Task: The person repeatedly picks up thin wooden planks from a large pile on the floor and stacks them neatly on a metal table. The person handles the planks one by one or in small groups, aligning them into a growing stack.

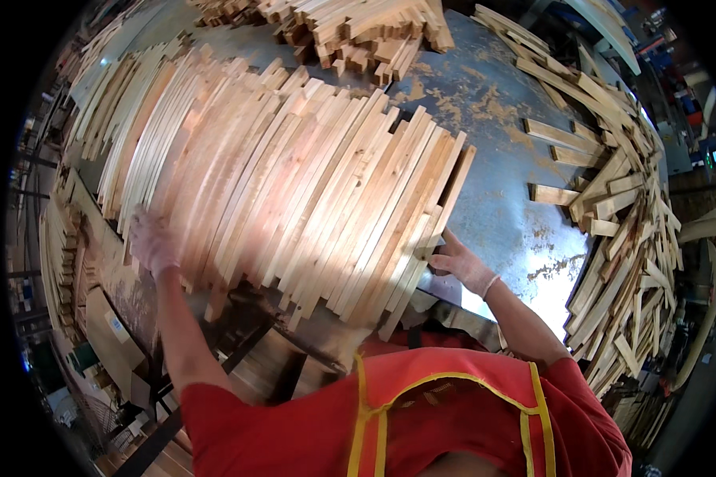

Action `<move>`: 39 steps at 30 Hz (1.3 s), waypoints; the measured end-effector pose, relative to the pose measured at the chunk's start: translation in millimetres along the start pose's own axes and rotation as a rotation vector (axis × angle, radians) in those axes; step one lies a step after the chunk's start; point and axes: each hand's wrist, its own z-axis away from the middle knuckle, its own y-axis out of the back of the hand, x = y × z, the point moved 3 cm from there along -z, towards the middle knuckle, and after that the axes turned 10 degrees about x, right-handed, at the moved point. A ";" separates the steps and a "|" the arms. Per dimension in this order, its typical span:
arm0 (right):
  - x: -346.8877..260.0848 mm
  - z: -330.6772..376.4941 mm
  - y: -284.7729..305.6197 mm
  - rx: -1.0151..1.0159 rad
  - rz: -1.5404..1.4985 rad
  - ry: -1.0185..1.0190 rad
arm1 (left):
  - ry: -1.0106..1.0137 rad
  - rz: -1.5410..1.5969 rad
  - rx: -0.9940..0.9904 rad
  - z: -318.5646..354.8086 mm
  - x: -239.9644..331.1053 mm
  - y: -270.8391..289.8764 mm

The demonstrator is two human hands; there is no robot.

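A broad row of pale wooden strips (pixel 310 183) lies side by side on a metal table, slanting up and to the right. At the row's lower left, my gloved left hand (pixel 153 242) rests against the strips; its fingers are blurred, so their grip is unclear. My gloved right hand (pixel 463 266) is at the near right edge of the row. Its thumb and fingers are apart, with the fingertips touching the outermost strips. Part of those fingers is hidden by the wood.
Stacked wooden blocks (pixel 358 32) stand at the far side of the metal table (pixel 493 103), which has sawdust patches. A heap of loose wood offcuts (pixel 612 207) curves along the right. More strips (pixel 119 95) lie at the far left; a cardboard piece (pixel 113 334) is at lower left.
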 end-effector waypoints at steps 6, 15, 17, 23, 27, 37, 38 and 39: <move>-66.3 -84.9 68.4 0.436 0.806 0.404 | -0.498 1.019 -0.043 204.3 196.2 79.9; -163.4 -188.1 71.5 0.415 1.404 0.274 | -0.813 0.708 -0.184 283.3 302.4 158.3; -183.4 -163.1 74.2 0.373 1.110 0.319 | -0.774 0.742 -0.178 282.3 302.7 155.1; -189.7 -54.2 102.6 0.087 0.005 0.726 | -0.508 0.694 -0.608 244.6 333.7 164.4; -81.7 -44.0 118.7 0.044 -0.098 0.193 | -0.319 0.924 -0.638 155.4 336.4 232.0; -11.8 12.8 -33.4 -0.237 -0.345 -0.234 | -0.342 0.471 -0.178 66.5 196.2 69.2; -10.5 12.9 -37.2 -0.246 -0.378 -0.204 | -0.292 0.498 -0.192 60.7 178.0 59.2; 2.4 6.6 -38.9 -0.191 -0.217 -0.123 | -0.245 0.521 -0.212 60.3 164.8 53.3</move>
